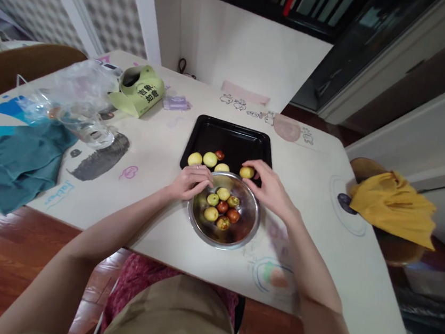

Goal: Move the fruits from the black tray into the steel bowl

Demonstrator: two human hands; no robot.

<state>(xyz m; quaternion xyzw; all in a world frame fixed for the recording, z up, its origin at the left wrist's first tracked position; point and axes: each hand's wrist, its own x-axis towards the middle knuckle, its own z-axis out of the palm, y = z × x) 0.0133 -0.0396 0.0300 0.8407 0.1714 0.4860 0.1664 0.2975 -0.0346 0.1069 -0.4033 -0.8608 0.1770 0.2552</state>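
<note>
A shiny metal bowl (247, 229) stands near the table's front edge. Inside it lie several round fruits, some yellow-green like this one (211, 214), others reddish brown or mottled. My left hand (193, 181) is curled at the bowl's left rim, its fingers bent over the edge. Behind the bowl is a black tray (234, 136) that carries several yellow-green fruits (210, 159) and a small red-brown one (219, 155). At the tray's front right, my right hand (266, 185) has its thumb and fingers round a yellow, brown-flecked fruit (246, 172).
On the left are a teal cloth (22, 160), a clear plastic container (90, 125), a plastic bag (83, 84) and a green carton (142, 93). A small purple packet (175, 102) lies beside the carton. A yellow cloth (393, 205) hangs over a chair at the right.
</note>
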